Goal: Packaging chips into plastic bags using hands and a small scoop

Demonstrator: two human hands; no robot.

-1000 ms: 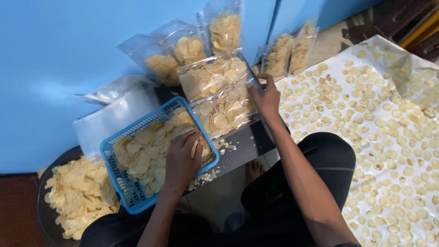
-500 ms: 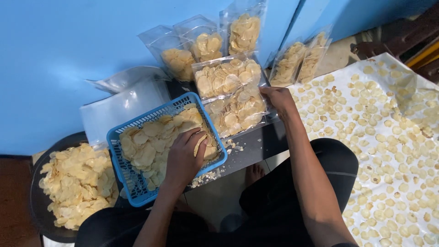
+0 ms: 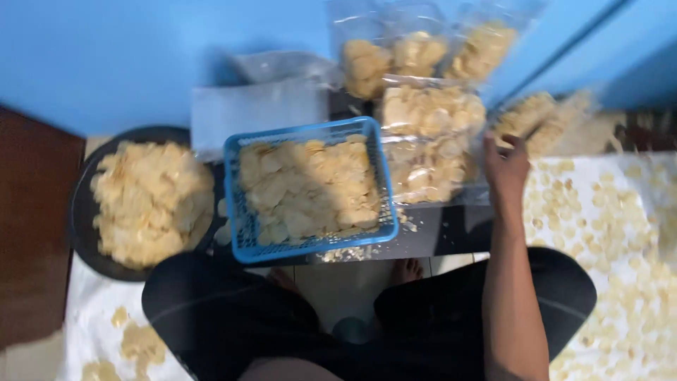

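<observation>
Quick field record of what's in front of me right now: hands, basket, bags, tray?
right hand: reaching to the filled clear bags, at their right edge; the grip is blurred
left hand: out of view
blue basket: full of pale crackers, centre, no hand in it
black round tray: heaped with crackers, left of basket
white sheet: crackers spread out, on the right

Blue plastic basket, open lattice walls, slight sheen. Clear glossy film bags, crinkled. Pale matt crackers, rough and blistered. Dark round tray at 9 o'clock, smooth, matt. White cloth sheet at 3 o'clock, matt. Blue painted wall, smooth.
</observation>
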